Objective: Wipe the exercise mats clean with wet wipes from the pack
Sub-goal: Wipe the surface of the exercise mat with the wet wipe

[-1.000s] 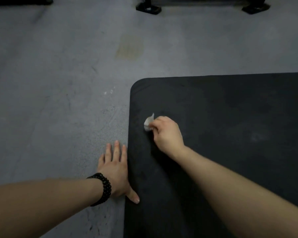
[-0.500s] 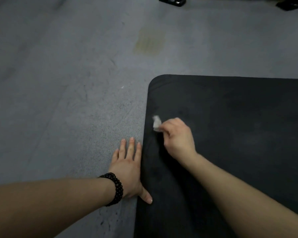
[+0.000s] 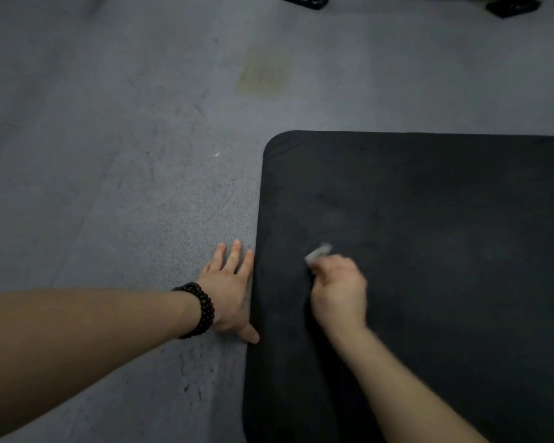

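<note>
Right hand pinches a wipe on the mat; at nine o'clock, left hand lies flat, fingers spread, on the floor.

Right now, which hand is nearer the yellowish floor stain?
Left. The left hand lies flat on the grey floor beside the mat's edge, below the stain. The right hand, gripping the wipe, is on the mat, farther right.
</note>
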